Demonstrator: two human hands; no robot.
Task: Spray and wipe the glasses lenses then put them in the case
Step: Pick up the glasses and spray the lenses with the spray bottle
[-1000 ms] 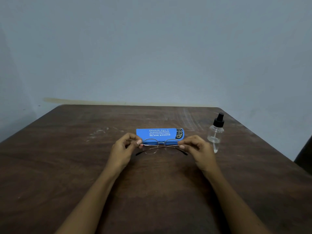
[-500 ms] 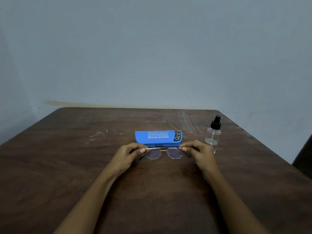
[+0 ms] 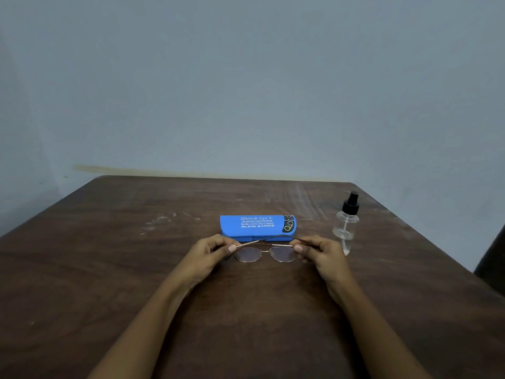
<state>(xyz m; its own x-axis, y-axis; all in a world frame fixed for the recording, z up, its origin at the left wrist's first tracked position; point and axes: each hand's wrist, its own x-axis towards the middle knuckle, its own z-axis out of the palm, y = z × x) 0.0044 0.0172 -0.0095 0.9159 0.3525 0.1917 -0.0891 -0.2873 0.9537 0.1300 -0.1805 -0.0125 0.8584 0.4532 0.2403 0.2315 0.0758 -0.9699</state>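
Note:
Thin gold-rimmed glasses [image 3: 264,253] are held just above the brown table, lenses tilted down toward me. My left hand [image 3: 210,251] pinches the left end of the frame and my right hand [image 3: 317,251] pinches the right end. One temple arm is folded across the top of the frame. Right behind the glasses lies a blue glasses case [image 3: 257,227], closed, with white print on its lid. A small clear spray bottle [image 3: 345,224] with a black nozzle stands upright to the right of the case, near my right hand.
The dark wooden table [image 3: 136,269] has scuff marks at the back. Its far edge meets a pale blue wall. A dark object [image 3: 494,263] shows beyond the table's right edge.
The glasses have been tipped so that the lenses face down toward me, and a temple arm has swung across the frame. Both hands stayed at the frame's ends.

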